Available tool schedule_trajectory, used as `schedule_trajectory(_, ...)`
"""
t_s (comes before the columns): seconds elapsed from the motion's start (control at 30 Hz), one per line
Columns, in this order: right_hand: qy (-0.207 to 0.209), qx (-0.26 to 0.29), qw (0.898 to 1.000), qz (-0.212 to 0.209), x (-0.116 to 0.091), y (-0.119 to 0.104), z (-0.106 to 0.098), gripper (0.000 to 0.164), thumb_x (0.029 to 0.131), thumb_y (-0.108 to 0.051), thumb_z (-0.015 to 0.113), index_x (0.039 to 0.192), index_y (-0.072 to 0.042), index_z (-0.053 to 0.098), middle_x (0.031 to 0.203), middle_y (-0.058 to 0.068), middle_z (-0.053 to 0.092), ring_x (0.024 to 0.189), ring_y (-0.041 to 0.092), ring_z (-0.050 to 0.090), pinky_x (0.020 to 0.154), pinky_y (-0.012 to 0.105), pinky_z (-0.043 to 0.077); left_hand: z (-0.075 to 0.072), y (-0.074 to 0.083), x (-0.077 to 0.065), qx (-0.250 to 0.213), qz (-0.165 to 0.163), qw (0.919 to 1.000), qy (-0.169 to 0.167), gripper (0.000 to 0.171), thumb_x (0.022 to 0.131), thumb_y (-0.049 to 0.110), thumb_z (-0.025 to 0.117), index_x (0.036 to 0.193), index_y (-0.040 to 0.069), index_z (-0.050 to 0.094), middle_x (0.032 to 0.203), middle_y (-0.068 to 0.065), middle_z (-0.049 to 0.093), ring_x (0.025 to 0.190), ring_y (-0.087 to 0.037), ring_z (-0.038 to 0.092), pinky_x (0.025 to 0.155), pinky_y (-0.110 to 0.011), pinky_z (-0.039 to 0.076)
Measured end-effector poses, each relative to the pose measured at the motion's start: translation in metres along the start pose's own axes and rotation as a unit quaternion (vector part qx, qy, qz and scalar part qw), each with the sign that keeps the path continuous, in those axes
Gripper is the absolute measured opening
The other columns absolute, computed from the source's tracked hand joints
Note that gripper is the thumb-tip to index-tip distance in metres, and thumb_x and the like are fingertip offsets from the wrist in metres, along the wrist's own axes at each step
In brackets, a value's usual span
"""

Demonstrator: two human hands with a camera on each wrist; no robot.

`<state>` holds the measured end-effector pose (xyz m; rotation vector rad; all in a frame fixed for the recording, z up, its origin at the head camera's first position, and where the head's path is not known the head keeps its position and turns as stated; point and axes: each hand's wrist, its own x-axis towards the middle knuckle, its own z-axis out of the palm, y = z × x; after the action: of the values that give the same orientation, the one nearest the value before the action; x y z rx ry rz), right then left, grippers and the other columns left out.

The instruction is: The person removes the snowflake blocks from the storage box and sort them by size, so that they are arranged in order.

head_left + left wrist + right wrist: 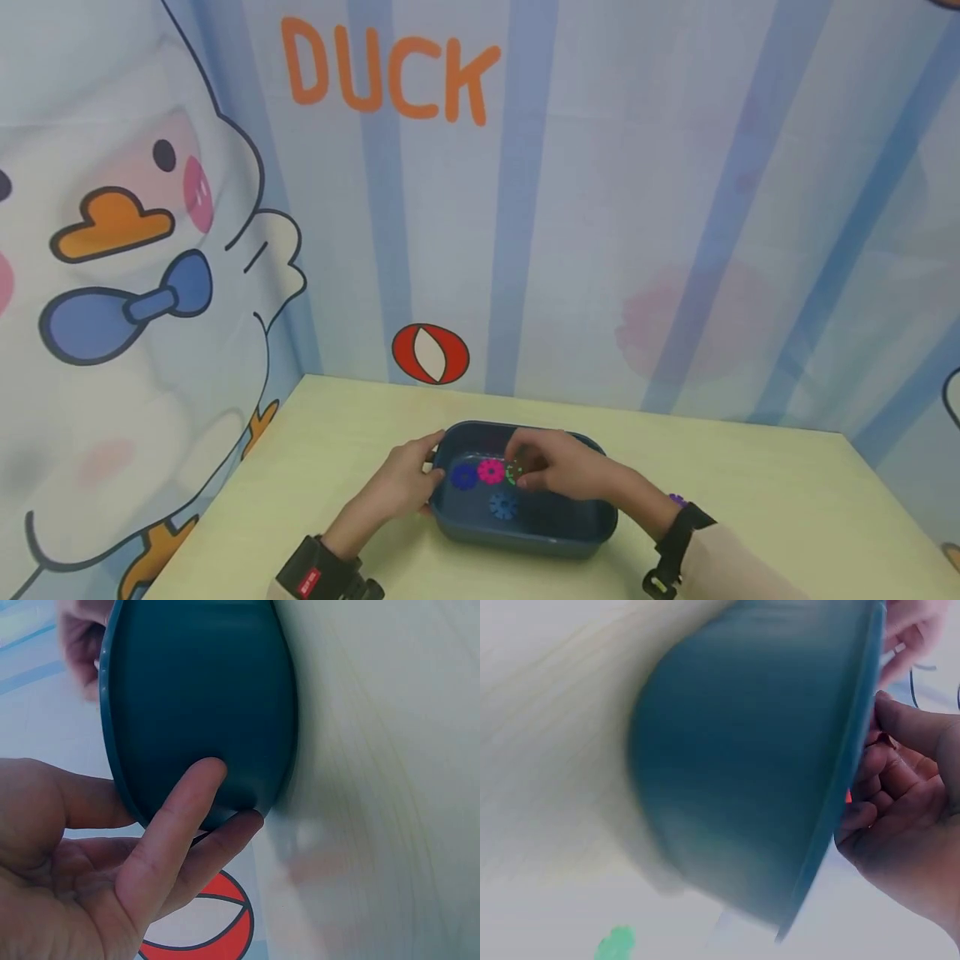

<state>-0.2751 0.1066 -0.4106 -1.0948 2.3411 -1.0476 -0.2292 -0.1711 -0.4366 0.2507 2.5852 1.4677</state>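
A dark blue-green plastic basin point(525, 546) stands on the table. My left hand point(405, 479) grips its left end, the thumb at the rim and two fingers point(172, 836) pressed along the outer wall. Inside lie a dark blue notched disc point(464, 477), a pink one point(491, 471) and a lighter blue one point(503, 505). My right hand point(562, 462) reaches over the far rim, fingers curled, its thumb and fingertips around a green notched disc point(513, 473), which they partly cover. In the right wrist view the basin wall point(742, 765) hides part of that hand point(907, 780).
On the pale yellow table point(352, 417), a purple piece point(677, 500) shows beyond my right wrist. A green piece point(615, 943) appears outside the basin in the right wrist view. A printed curtain point(585, 208) hangs behind the table.
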Motion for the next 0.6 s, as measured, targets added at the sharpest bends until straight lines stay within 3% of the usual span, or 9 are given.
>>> schedule_trajectory(0.17,0.02,0.047,0.999,-0.009,-0.024,0.016,-0.017,0.027,0.101,-0.003,0.069,0.127,-0.002,0.064,0.109,0.02,0.073,0.092,0.032,0.073,0.075,0.032,0.064,0.001,0.001,0.001,0.001,0.0,1.0,-0.002,0.064,0.101,-0.009,0.059,0.161,-0.006,0.036,0.145,-0.042,0.053,0.098,-0.04,0.077,0.053,-0.038,0.067)
schedule_trajectory(0.43,0.039,0.078,0.996,0.016,-0.056,0.03,-0.041,0.034,0.104,-0.004,0.063,0.137,0.005,0.06,0.124,0.029,0.068,0.105,0.032,0.072,0.089,0.043,0.066,0.0,0.002,-0.001,0.006,0.002,1.0,0.004,0.063,0.1,-0.009,0.059,0.16,-0.007,0.038,0.144,-0.042,0.054,0.103,-0.044,0.075,0.052,-0.038,0.067)
schedule_trajectory(0.6,0.055,0.083,0.994,0.033,-0.073,0.039,-0.05,0.035,0.104,-0.003,0.063,0.137,0.007,0.057,0.108,0.025,0.07,0.096,0.027,0.071,0.077,0.034,0.061,0.001,0.002,0.0,0.008,0.003,1.0,0.002,0.063,0.1,-0.01,0.059,0.16,-0.007,0.038,0.145,-0.042,0.053,0.104,-0.044,0.075,0.053,-0.039,0.067)
